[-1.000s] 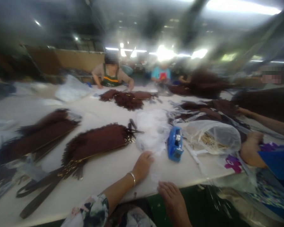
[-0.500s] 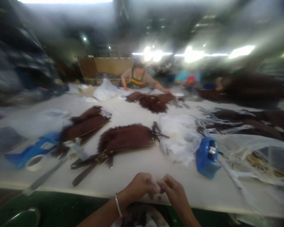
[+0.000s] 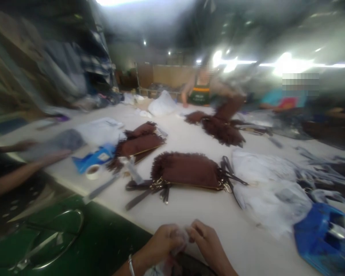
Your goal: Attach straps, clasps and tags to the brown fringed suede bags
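Observation:
My left hand (image 3: 166, 242), with a bangle at its wrist, is closed on a small crumpled piece of clear plastic film (image 3: 180, 242). Close beside it, my right hand (image 3: 204, 239) pinches at the same film; both are blurred near the table's front edge. Just beyond them lies a brown fringed bag (image 3: 191, 170) with metal clasps and dark straps. White plastic bags (image 3: 264, 172) are heaped to its right. At lower right stands a blue tape dispenser (image 3: 323, 237).
More brown bags (image 3: 142, 145) lie left of centre, near a second blue tape dispenser (image 3: 96, 157) and a tape roll (image 3: 93, 171). A co-worker's arms (image 3: 40, 159) reach in from the left. Across the white table, a person in an apron (image 3: 201, 92) handles a brown bag. A metal-ringed stool (image 3: 57, 237) stands below.
My view has swung left, so the table's contents sit further right and the left co-worker's arms now show. The far person has lifted a brown bag. My hands stay together at the film.

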Motion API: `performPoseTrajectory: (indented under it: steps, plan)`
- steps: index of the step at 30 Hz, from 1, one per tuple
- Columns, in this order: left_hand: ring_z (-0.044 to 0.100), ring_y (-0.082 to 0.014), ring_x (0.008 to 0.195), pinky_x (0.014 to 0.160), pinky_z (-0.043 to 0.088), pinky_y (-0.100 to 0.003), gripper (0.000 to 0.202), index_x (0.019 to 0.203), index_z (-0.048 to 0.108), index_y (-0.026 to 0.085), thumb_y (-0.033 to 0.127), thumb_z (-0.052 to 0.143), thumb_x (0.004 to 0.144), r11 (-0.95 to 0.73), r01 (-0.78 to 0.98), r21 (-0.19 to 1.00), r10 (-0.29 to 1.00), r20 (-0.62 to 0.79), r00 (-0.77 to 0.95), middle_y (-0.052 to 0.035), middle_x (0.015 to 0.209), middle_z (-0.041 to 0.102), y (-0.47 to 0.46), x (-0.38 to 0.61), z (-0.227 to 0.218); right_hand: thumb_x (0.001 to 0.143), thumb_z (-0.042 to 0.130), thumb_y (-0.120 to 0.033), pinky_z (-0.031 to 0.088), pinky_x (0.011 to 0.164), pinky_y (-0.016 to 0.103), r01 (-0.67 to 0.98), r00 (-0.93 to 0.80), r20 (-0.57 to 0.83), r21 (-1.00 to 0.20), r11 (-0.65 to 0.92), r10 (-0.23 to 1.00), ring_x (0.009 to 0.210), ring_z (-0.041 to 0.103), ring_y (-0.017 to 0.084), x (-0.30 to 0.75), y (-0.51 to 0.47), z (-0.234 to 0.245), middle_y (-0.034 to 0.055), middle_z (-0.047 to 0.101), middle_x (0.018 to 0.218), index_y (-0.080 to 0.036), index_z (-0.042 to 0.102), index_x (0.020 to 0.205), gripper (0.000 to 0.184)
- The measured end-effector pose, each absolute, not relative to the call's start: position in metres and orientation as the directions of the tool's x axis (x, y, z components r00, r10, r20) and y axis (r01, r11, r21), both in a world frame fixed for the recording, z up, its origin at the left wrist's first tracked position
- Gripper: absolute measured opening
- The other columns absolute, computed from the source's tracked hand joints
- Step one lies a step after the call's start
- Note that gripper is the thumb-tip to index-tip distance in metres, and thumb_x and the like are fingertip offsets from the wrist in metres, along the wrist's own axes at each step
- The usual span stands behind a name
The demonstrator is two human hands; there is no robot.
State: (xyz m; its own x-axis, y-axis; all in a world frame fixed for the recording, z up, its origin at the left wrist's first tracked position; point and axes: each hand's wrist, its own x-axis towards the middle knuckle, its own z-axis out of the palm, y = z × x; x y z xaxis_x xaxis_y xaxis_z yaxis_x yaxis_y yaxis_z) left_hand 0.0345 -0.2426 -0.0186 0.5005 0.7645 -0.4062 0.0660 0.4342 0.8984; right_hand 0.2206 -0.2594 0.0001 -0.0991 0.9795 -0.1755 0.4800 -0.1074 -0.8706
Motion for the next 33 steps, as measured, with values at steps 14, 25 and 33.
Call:
performPoseTrajectory:
  steps: [14, 25, 33]
  plan:
    - [0.054, -0.0142, 0.054, 0.055, 0.035, -0.025, 0.033, 0.066, 0.055, 0.016, 0.046, 0.054, 0.081, 0.269, 0.218, 0.938, 0.929, -0.313, 0.199, -0.0029, 0.059, 0.066, -0.215, -0.037, -0.014, 0.081, 0.058, -0.048, 0.035, 0.063, 0.026, 0.690, 0.093, -0.189, -0.696, -0.200, 0.978, 0.076, 0.062, 0.020, 0.138, -0.117, -0.020, 0.0057, 0.069, 0.076, -0.020, 0.061, 0.072, 0.030]
    - [0.055, -0.0197, 0.112, 0.098, 0.041, -0.036, 0.019, 0.090, 0.057, 0.020, 0.019, 0.038, 0.093, -0.283, 0.692, 0.664, 0.959, 0.177, 0.222, -0.0083, 0.135, 0.050, -0.176, -0.046, -0.001, 0.071, 0.062, -0.062, 0.031, 0.042, 0.021, 0.272, -0.115, -0.388, -0.898, -0.346, 0.915, 0.039, 0.036, 0.006, 0.143, -0.118, -0.032, -0.0073, 0.046, 0.047, -0.021, 0.043, 0.063, 0.046]
    - [0.062, -0.0197, 0.082, 0.072, 0.050, -0.030, 0.023, 0.094, 0.058, 0.017, 0.007, 0.039, 0.087, -0.374, 0.871, 0.318, 0.927, 0.102, 0.361, -0.0086, 0.101, 0.062, -0.151, -0.019, -0.021, 0.062, 0.069, -0.065, 0.028, 0.041, 0.020, 0.129, -0.238, -0.417, -0.909, -0.398, 0.877, 0.039, 0.032, 0.004, 0.154, -0.125, -0.026, -0.0088, 0.044, 0.050, -0.021, 0.042, 0.064, 0.052]
